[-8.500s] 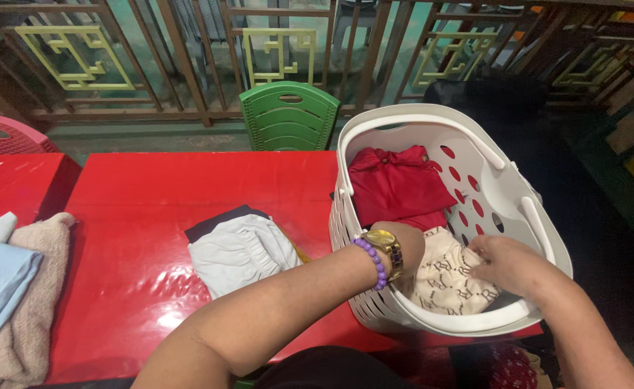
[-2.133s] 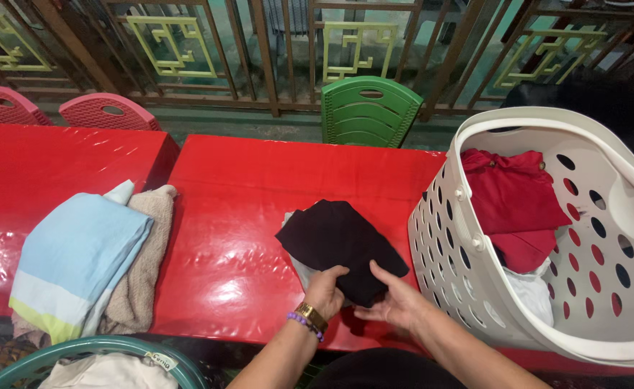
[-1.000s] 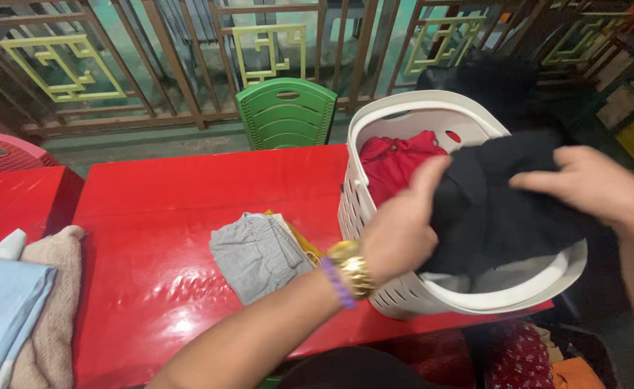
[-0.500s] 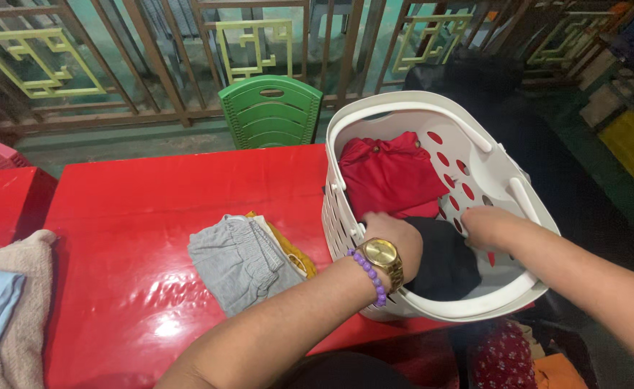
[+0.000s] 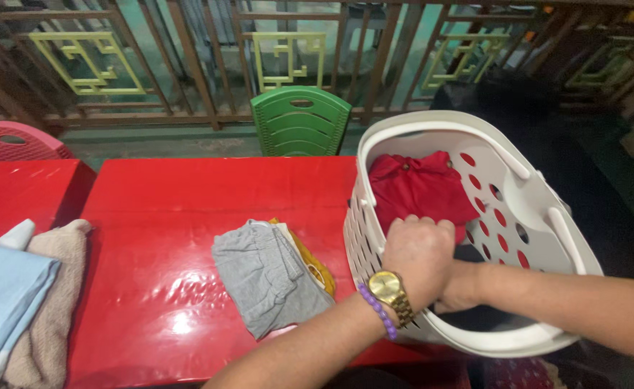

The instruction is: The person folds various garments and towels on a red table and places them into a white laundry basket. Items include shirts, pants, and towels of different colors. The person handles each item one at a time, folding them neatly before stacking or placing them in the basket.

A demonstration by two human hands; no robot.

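Lying on the red table, a grey folded garment sits left of the white basket. The left hand, fingers curled together, reaches inside beside the red garment; the right hand sits beneath it, its fingers hidden.

Right hand mostly hidden behind left hand inside basket.

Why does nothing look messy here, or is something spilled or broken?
Nothing stands out. Both hands, left hand and right hand, reach into the white plastic laundry basket, which holds a red garment. A folded grey cloth lies flat on the shiny red table. Nothing is spilled or torn.
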